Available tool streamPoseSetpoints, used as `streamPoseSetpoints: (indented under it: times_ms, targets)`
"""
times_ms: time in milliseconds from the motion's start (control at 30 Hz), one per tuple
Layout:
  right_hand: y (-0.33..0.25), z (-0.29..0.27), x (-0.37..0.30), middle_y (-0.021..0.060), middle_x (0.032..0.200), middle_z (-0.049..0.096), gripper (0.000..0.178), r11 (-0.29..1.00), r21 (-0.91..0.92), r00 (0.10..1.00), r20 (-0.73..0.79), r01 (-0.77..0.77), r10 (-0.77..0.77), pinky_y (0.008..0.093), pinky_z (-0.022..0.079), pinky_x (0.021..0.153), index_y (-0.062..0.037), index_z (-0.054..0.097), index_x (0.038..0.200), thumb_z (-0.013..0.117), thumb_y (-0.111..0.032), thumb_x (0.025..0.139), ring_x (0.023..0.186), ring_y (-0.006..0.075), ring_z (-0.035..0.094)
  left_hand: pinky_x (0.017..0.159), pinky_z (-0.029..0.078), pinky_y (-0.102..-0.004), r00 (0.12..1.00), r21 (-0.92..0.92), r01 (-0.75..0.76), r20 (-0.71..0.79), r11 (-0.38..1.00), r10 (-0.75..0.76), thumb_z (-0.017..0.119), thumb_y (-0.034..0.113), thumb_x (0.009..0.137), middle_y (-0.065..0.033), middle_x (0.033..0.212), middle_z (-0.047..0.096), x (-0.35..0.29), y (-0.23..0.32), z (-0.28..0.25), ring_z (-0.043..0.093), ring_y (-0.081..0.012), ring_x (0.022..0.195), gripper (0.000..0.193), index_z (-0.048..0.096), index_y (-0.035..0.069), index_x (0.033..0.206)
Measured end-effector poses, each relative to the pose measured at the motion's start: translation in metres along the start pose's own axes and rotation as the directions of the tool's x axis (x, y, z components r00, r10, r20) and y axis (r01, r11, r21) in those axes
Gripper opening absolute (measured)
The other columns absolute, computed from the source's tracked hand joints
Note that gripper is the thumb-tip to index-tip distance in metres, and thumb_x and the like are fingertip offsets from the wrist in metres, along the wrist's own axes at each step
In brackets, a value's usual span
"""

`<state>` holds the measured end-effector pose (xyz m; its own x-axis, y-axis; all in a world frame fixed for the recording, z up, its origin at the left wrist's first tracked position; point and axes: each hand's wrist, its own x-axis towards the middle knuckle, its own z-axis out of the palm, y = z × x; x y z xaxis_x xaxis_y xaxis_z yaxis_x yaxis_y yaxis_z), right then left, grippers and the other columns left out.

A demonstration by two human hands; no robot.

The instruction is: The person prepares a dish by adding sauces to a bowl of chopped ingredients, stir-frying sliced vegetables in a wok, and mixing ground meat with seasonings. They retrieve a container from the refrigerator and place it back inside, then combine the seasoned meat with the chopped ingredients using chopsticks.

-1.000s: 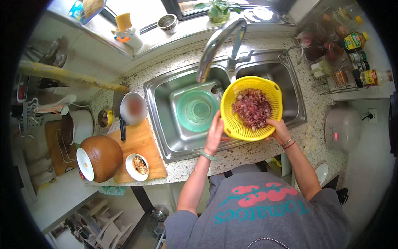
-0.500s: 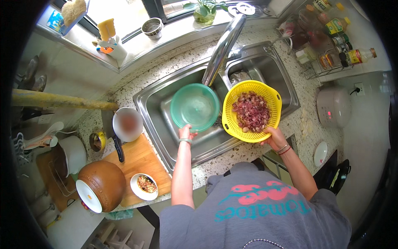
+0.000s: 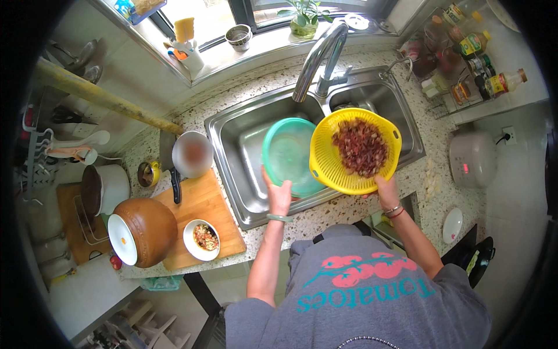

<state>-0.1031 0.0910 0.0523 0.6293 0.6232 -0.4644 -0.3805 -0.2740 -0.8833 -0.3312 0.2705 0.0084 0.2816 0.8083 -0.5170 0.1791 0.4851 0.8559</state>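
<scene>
My left hand [image 3: 279,193] holds the lower left rim of a translucent green plastic basin [image 3: 283,152], its thumb over the edge. The basin is above the left bowl of the steel sink [image 3: 239,139]; I see no food inside. My right hand [image 3: 385,192] grips the near right rim of a yellow colander [image 3: 326,156], its other fingers hidden beneath. Chopped reddish-purple pieces [image 3: 360,146], perhaps onion or shallot, are heaped toward the colander's right side. The colander's left edge overlaps the basin's right edge.
A curved chrome faucet [image 3: 311,64] rises behind both vessels. Left of the sink are a cutting board [image 3: 218,218], a black-handled knife [image 3: 175,185], a white bowl of chopped bits [image 3: 201,239] and a brown pot [image 3: 154,230]. A rice cooker [image 3: 474,160] stands at right.
The colander has moved left relative to the sink and now overlaps the basin's edge. My left hand has shifted its hold to the basin's lower left side. The whole view has shifted.
</scene>
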Motion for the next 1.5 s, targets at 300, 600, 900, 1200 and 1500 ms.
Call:
streamPoseSetpoints:
  times_ms: [300,600,900,1200,1500]
  targets:
    - [-0.060,0.035,-0.017,0.0233,0.129,0.053,0.067,0.443,-0.698,0.679,0.085,0.563,-0.730,0.0407,0.048,0.091,-0.0084,0.026,0.147,0.050,0.005,0.086,0.113,0.0404,0.057,0.052,0.063,-0.0347,0.909,-0.270,0.130,0.417,0.954,-0.006,0.048,-0.001,0.081,-0.0161,0.126,0.045,-0.052,0.060,0.053,0.065,-0.0312,0.090,0.064,0.019,0.011,0.137]
    - [-0.061,0.022,-0.017,0.0153,0.139,0.048,0.063,0.216,-0.628,0.442,0.227,0.747,-0.868,0.0310,0.046,0.097,-0.0030,0.026,0.146,0.057,-0.003,0.091,0.120,0.0234,0.054,0.054,0.063,-0.0343,0.893,-0.361,0.149,0.449,0.921,0.032,0.049,0.000,0.083,-0.0160,0.121,0.051,-0.065,0.072,0.053,0.067,-0.0288,0.087,0.063,0.021,0.013,0.138]
    - [-0.075,0.014,-0.019,0.0222,0.138,0.046,0.042,0.321,-0.501,0.482,0.231,0.804,-0.845,0.0335,0.049,0.095,-0.0040,0.032,0.142,0.042,-0.014,0.102,0.114,0.0266,0.057,0.051,0.062,-0.0338,0.866,-0.340,0.097,0.493,0.935,0.089,0.055,0.014,0.093,-0.0154,0.125,0.051,-0.076,0.083,0.042,0.068,-0.0285,0.092,0.059,0.020,0.012,0.140]
    - [-0.082,0.016,-0.019,0.0278,0.135,0.046,0.035,-0.059,-0.460,0.149,0.404,0.886,-0.903,0.0423,0.046,0.100,-0.0083,0.037,0.135,0.041,-0.013,0.101,0.119,0.0362,0.055,0.066,0.063,-0.0331,0.872,-0.346,0.009,0.462,0.938,0.162,0.051,0.019,0.097,-0.0101,0.126,0.054,-0.083,0.088,0.024,0.066,-0.0207,0.098,0.051,0.028,0.010,0.142]
    - [-0.086,0.029,-0.033,0.0267,0.134,0.049,0.042,0.199,-0.441,0.383,0.381,0.875,-0.842,0.0366,0.049,0.096,0.0038,0.038,0.138,0.038,-0.016,0.101,0.114,0.0334,0.058,0.079,0.052,-0.0290,0.868,-0.409,0.060,0.472,0.911,0.155,0.057,0.019,0.095,-0.0067,0.125,0.056,-0.087,0.077,0.014,0.060,-0.0167,0.105,0.049,0.038,0.007,0.139]
